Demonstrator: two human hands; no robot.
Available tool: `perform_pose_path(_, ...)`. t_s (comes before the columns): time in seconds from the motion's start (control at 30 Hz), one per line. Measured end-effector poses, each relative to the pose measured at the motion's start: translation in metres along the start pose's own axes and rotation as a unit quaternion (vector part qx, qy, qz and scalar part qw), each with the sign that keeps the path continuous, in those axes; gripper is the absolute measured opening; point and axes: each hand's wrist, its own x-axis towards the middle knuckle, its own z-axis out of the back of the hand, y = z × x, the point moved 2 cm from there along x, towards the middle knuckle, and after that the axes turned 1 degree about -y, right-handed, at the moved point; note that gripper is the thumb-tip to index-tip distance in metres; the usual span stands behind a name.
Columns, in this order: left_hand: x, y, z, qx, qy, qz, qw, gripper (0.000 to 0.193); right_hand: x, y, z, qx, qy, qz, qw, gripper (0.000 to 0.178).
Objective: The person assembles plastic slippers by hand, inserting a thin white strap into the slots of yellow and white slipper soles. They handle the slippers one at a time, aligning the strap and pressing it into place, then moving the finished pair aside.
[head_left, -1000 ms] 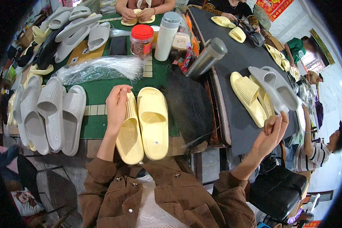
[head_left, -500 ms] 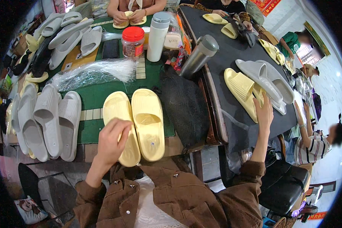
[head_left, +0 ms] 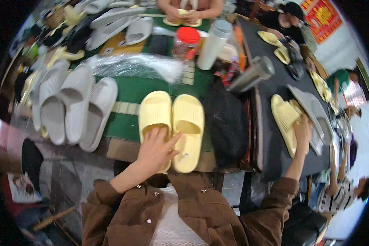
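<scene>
A pair of pale yellow slippers [head_left: 191, 112] lies side by side at the front of the green-topped table, toes away from me. My left hand [head_left: 156, 147] rests over the left slipper of the pair, fingers spread, some tips at its strap opening and one reaching toward the right slipper. On the dark table to the right lies another yellow slipper [head_left: 283, 119]. Just beside it, my right hand [head_left: 302, 133] is closed on a second yellow slipper [head_left: 296, 106], mostly hidden behind the hand. Grey slippers [head_left: 311, 108] lie against its right side.
Several grey slippers [head_left: 76, 102] stand at the left table edge, more piled behind. A clear plastic bundle [head_left: 135, 67], a red-lidded jar [head_left: 186, 43], a white bottle [head_left: 214, 45] and a steel flask [head_left: 252, 76] stand beyond. A black mesh bag [head_left: 227, 123] hangs between the tables. Other people work around.
My left hand has come down onto the left slipper with its fingers spreading. My right hand has closed in on the second yellow slipper. The whole view has shifted.
</scene>
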Motion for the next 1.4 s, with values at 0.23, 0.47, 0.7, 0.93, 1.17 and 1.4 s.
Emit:
perform_pose_path(0.23, 0.017, 0.007, -0.021, -0.024, -0.133, 0.018, 0.991, 0.035, 0.056, -0.067, -0.076, 0.089, -0.048, 0.085, 0.991, 0.039)
perform_pose_path(0.47, 0.017, 0.036, -0.007, -0.067, -0.207, 0.047, 0.975, 0.013, 0.054, -0.077, -0.057, 0.132, 0.059, 0.116, 0.983, 0.034)
perform_pose_path(0.7, 0.014, 0.062, 0.057, -0.040, -0.289, 0.065, 0.954, 0.016, -0.026, -0.052, 0.016, 0.438, 0.149, 0.151, 0.874, 0.031)
perform_pose_path(0.93, 0.000, 0.135, 0.166, 0.126, -0.415, 0.160, 0.886, 0.012, -0.090, -0.026, 0.027, 0.530, 0.027, 0.198, 0.824, 0.035)
perform_pose_path(1.17, -0.039, 0.266, 0.179, 0.237, -0.344, 0.300, 0.858, 0.021, -0.146, 0.050, 0.066, 0.615, 0.061, 0.181, 0.765, 0.035)
perform_pose_path(1.4, -0.027, 0.269, 0.157, 0.248, -0.317, 0.280, 0.872, 0.029, -0.171, 0.120, 0.081, 0.650, 0.147, 0.170, 0.726, 0.035)
